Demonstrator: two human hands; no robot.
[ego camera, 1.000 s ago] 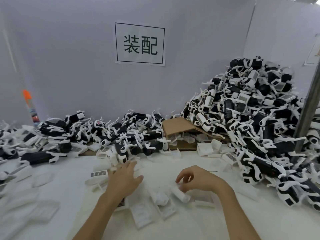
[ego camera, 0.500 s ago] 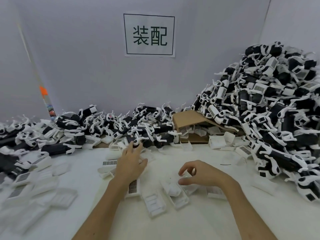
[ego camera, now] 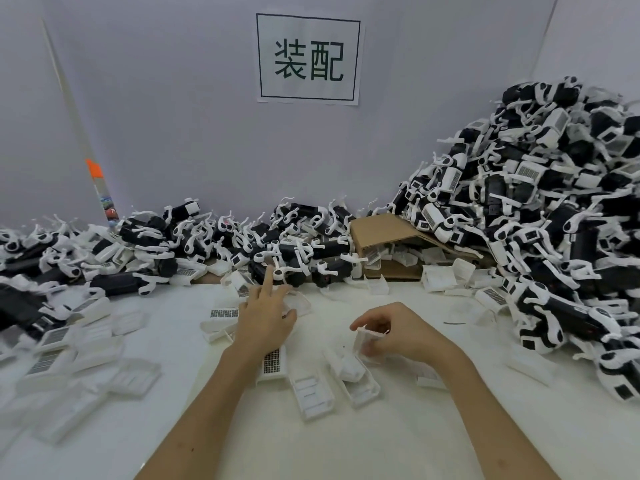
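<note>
My left hand [ego camera: 265,315] reaches forward over the white table [ego camera: 398,441], fingers extended, with the index fingertip touching a black-and-white plastic unit [ego camera: 289,273] at the near edge of the row of units. It holds nothing. My right hand [ego camera: 398,332] is to its right, fingers curled, and pinches a small white plastic cover [ego camera: 365,339] lifted just off the table. Several more white covers [ego camera: 313,396] lie flat in front of both hands, one with a barcode label [ego camera: 272,362] partly under my left wrist.
A tall heap of black-and-white units [ego camera: 540,216] fills the right side. A lower row of them [ego camera: 166,247] runs along the back wall. A brown cardboard box [ego camera: 384,237] lies between them. More white covers [ego camera: 86,362] are scattered at the left. A paper sign [ego camera: 308,58] hangs on the wall.
My left hand has stretched forward to the row of units and now touches one. My right hand has lifted a white cover off the table. The camera view has tilted left and up.
</note>
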